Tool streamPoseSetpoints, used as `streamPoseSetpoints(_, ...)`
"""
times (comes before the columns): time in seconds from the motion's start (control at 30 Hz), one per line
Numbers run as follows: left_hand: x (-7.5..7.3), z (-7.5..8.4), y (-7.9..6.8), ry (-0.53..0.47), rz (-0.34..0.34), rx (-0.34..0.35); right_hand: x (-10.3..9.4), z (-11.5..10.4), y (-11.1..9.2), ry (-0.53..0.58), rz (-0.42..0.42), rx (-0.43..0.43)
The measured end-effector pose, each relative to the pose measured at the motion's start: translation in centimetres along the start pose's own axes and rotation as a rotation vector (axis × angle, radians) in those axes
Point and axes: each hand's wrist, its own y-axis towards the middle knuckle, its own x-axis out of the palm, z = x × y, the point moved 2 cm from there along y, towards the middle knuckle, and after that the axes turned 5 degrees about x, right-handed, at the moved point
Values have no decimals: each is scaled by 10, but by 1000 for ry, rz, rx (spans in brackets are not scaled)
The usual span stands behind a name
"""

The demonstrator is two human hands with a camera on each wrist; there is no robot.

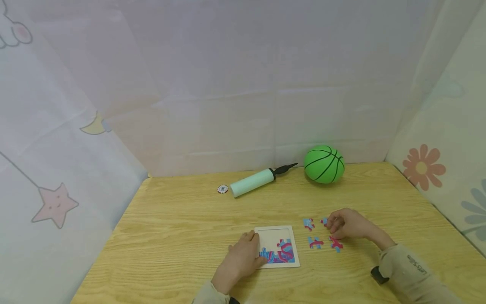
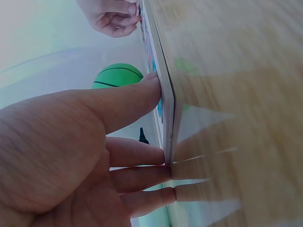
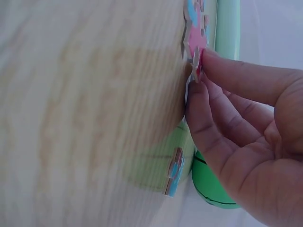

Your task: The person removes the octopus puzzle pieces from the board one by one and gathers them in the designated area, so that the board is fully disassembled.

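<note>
A white square puzzle tray (image 1: 295,245) lies on the table, its lower part filled with blue and pink pieces. My left hand (image 1: 241,257) rests at its left side. In the left wrist view the thumb (image 2: 142,94) lies over the rim, and fairly straight fingers touch the edge and tabletop. Right of the tray, my right hand (image 1: 348,223) pinches a pink and blue puzzle piece (image 1: 336,244) by one end between thumb and fingertips. Other loose pieces lie beside it: one puzzle piece (image 1: 309,224), a second piece (image 1: 315,242), and a third piece (image 1: 324,221) partly behind the fingers.
A green ball (image 1: 324,164) with black lines stands at the table's back right. Beside it lies a mint hand pump (image 1: 252,182) with a black nozzle, then a poker chip (image 1: 222,188). Printed cloth (image 1: 235,105) walls the wooden table (image 1: 171,236) at the back and sides.
</note>
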Motion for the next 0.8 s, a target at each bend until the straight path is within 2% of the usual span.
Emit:
streamPoseSetpoints(0.33, 0, 1, 0, -7, 3, -1, 1, 1, 0, -13, 25, 21)
streamPoseSetpoints(0.5, -1, 1, 0, -7, -1, -1, -4, 1, 0, -77, 63, -3)
streamPoseSetpoints(0.67, -1, 0, 0, -21, -9, -6, -9, -10, 7, -116, 95, -57)
streamPoseSetpoints(0.8, 0, 0, 0, -25, -6, -7, -5, -24, 16, -63, 72, -79)
